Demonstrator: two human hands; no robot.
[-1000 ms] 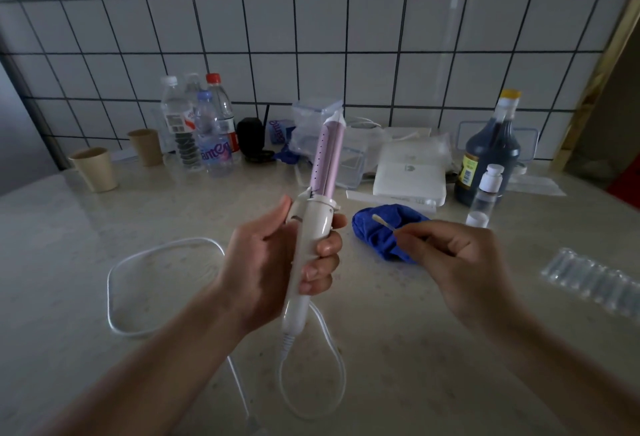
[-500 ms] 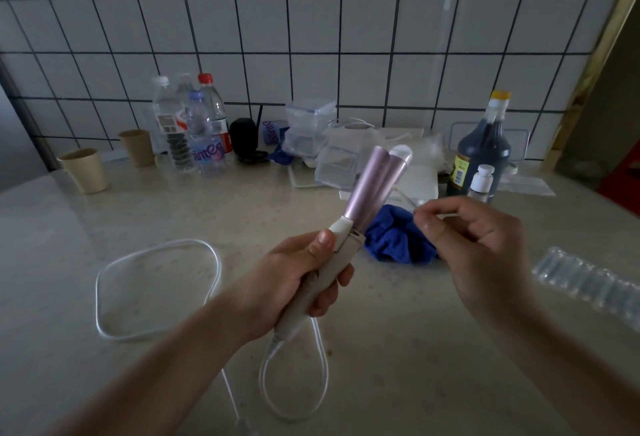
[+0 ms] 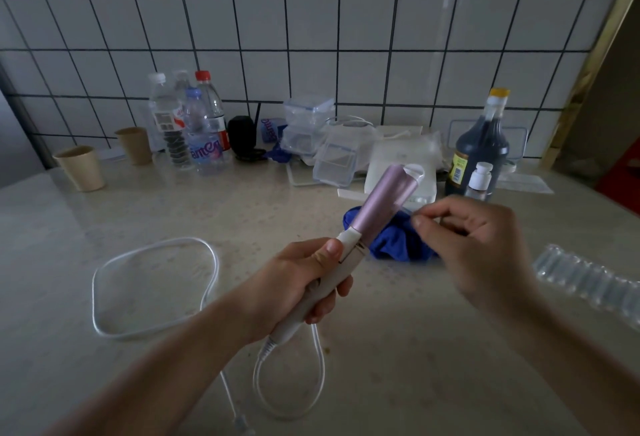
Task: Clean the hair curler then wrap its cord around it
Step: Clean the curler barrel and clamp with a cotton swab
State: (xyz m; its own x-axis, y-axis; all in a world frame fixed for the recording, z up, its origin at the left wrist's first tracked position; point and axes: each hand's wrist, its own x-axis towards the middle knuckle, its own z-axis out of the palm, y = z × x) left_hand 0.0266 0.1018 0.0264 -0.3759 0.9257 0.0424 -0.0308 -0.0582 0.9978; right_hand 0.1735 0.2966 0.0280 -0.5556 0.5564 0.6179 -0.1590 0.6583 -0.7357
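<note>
— Gripping what, exactly, is the left hand?

— The white handle of the hair curler. Its fingers are wrapped round the handle from below and the thumb lies along the top, the tip just short of the white collar where the pink barrel starts. The barrel tilts up and away from those fingers, toward the right, and ends in a white tip.

— And the right hand?

— It is raised just right of the barrel, with thumb and forefinger pinched together close beside the pink surface. The picture is blurred there, so I cannot tell whether anything sits in the pinch or whether the fingertips touch the barrel. The other fingers are curled in.

— Where is the cord?

— It leaves the bottom of the handle under the left palm, makes a small loop on the counter below the wrist, then runs to a wide loop lying flat, well left of the left hand.

— What lies near the fingers otherwise?

— A crumpled blue cloth sits on the counter behind the barrel, between the two hands. Beyond the right fingertips stand a dark bottle with a yellow cap and a small white-capped bottle just in front of it. Right of the right hand lies a strip of clear vials. Far left by the wall are two paper cups and several water bottles.
</note>
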